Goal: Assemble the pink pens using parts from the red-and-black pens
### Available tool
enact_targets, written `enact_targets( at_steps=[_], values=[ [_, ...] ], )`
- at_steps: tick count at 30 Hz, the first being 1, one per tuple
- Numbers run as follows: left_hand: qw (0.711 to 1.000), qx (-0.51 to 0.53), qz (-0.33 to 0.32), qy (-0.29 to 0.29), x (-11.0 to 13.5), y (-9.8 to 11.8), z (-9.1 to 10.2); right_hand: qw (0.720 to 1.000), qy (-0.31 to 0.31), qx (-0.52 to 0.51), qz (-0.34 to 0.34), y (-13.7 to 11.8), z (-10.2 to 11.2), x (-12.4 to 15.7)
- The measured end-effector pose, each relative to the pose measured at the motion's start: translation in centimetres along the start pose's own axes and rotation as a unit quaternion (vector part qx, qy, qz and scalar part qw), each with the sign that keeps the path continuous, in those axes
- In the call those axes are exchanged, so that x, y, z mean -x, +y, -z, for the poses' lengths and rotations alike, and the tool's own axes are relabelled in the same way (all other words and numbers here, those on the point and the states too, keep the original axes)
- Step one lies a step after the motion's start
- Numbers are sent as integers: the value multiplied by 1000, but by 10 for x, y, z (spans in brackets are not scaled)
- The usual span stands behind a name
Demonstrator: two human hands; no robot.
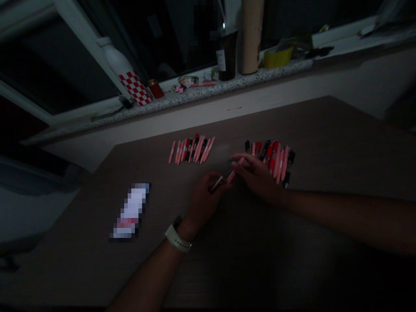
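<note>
The left hand [206,200] is closed on one slim pale rod [217,182], which projects from the fingers toward the right hand [256,177]. One pink pen [235,169] is pinched by the right hand's fingers, its lower end held near the rod's tip. A white-strapped watch [177,238] is worn on the left wrist.

Two bunches are laid well apart on the surface [328,143]. About a dozen pink and black pens [191,148] form the left bunch, and about a dozen red, pink and black pens [271,160] form the right one; exact counts are prevented by overlap. One pixelated flat object [130,211] lies further left.

The surface has a brown wood-grain finish. Behind it, a speckled granite sill [182,94] is set below a white-framed window [78,60]. On the sill are one white bottle [128,71] with a red-checked pattern, one dark bottle [226,56], one cardboard tube [251,37] and one small red jar [156,89].
</note>
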State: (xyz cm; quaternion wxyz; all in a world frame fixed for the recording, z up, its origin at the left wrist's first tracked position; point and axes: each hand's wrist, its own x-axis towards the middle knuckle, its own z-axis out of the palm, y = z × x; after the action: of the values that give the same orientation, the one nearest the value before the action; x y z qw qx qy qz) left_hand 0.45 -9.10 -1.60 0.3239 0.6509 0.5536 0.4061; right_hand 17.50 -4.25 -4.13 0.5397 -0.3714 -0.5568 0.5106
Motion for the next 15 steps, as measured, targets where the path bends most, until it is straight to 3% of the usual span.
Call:
enact_targets(
  at_steps=[10,15],
  values=[
    [1000,-10,-23,15,2,2,2,998,-63,-10,-29,-5,0,1],
    [995,-50,-38,78,0,1,6,995,-98,30,-19,-9,1,6]
  ],
)
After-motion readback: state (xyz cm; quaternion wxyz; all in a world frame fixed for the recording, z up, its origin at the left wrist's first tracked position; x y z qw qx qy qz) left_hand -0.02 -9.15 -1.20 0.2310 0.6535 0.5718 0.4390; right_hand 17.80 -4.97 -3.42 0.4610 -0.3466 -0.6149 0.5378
